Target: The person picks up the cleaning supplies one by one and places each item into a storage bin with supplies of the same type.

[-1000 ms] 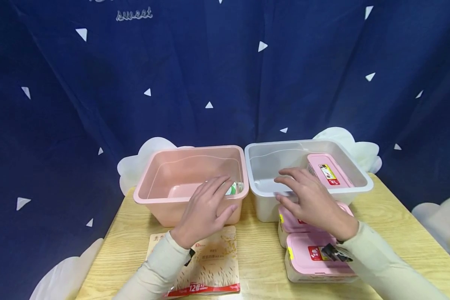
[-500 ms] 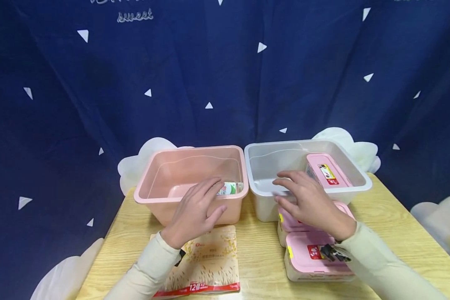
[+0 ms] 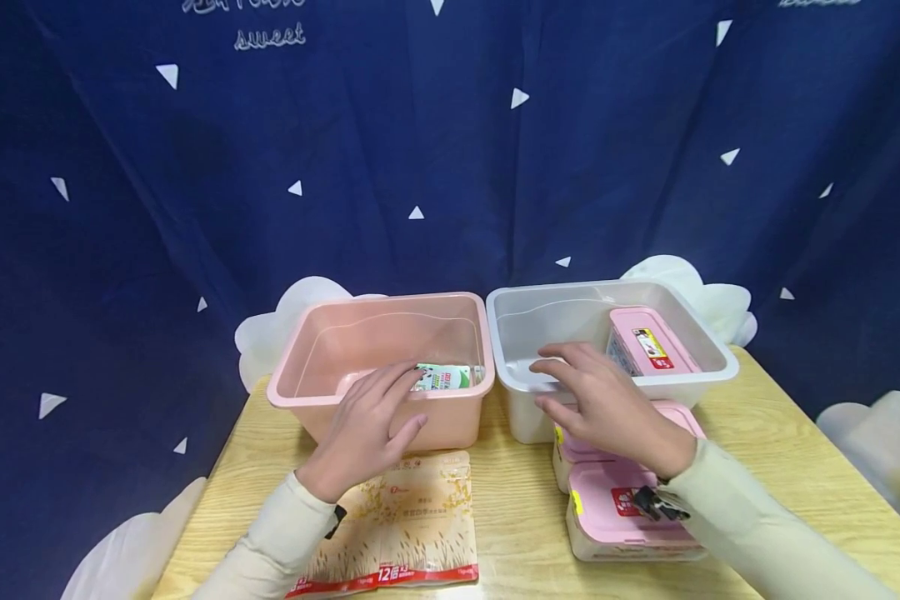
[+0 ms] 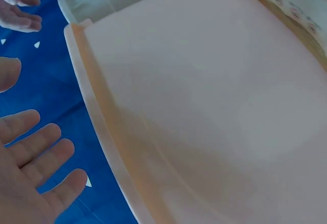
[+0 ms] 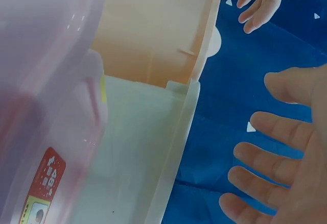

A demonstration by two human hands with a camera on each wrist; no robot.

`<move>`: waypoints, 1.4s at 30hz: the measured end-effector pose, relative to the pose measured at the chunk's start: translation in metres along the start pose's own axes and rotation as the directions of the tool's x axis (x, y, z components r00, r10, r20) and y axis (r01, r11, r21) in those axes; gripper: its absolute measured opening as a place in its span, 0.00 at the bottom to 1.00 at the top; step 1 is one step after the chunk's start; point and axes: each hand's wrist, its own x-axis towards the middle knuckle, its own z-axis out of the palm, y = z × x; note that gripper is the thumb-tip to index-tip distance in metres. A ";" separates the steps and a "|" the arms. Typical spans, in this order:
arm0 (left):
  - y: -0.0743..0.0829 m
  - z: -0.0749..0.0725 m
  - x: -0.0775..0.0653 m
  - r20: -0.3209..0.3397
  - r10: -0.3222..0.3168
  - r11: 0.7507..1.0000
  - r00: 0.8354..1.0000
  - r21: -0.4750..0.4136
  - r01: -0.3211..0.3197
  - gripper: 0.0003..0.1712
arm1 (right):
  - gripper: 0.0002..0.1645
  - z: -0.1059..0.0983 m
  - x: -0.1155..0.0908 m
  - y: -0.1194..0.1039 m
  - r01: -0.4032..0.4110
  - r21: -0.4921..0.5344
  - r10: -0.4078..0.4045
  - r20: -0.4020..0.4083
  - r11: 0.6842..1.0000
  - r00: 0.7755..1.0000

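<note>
My left hand (image 3: pixel 367 425) hovers before the front rim of a pink bin (image 3: pixel 322 402), fingers spread and holding nothing. A green and white packet (image 3: pixel 444 377) lies inside that bin, partly hidden by its front wall. My right hand (image 3: pixel 607 404) is held above the front rim of a grey-white bin (image 3: pixel 528 417), also with nothing in it. A pink-lidded box (image 3: pixel 648 342) sits in the right side of this bin. Two more pink-lidded boxes (image 3: pixel 600 508) stand under my right hand and forearm. Both wrist views show the fingers apart and relaxed.
Two tan pouches with red bottom edges (image 3: pixel 427 517) lie flat on the wooden table (image 3: pixel 521 517), partly under my left forearm. The bins stand side by side. Behind the table hangs a dark blue curtain (image 3: pixel 390 142) with white triangles.
My left hand has shifted left and slightly down, so more of the green and white packet shows. The right hand has drifted a little left, still holding nothing.
</note>
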 end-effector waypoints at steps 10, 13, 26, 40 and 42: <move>-0.021 -0.009 -0.017 0.005 -0.045 0.999 0.999 0.020 0.045 0.32 | 0.23 0.009 0.008 -0.008 -0.026 0.034 0.022 0.100 0.999 0.995; -0.028 -0.012 -0.021 -0.014 -0.059 0.998 0.998 0.028 0.060 0.32 | 0.23 0.012 0.011 -0.011 -0.016 0.035 0.012 0.117 0.999 0.993; -0.073 -0.025 -0.038 -0.103 -0.035 0.999 0.994 0.006 0.036 0.30 | 0.27 0.017 0.021 -0.022 0.016 0.052 -0.024 0.154 0.999 0.988; -0.108 -0.031 -0.057 -0.085 -0.217 0.976 0.972 -0.019 0.216 0.32 | 0.30 0.025 0.037 -0.045 0.064 0.042 -0.071 0.207 0.997 0.976; -0.113 -0.031 -0.061 -0.075 -0.261 0.965 0.962 -0.040 0.258 0.33 | 0.31 0.028 0.039 -0.050 0.091 0.036 -0.097 0.219 0.995 0.971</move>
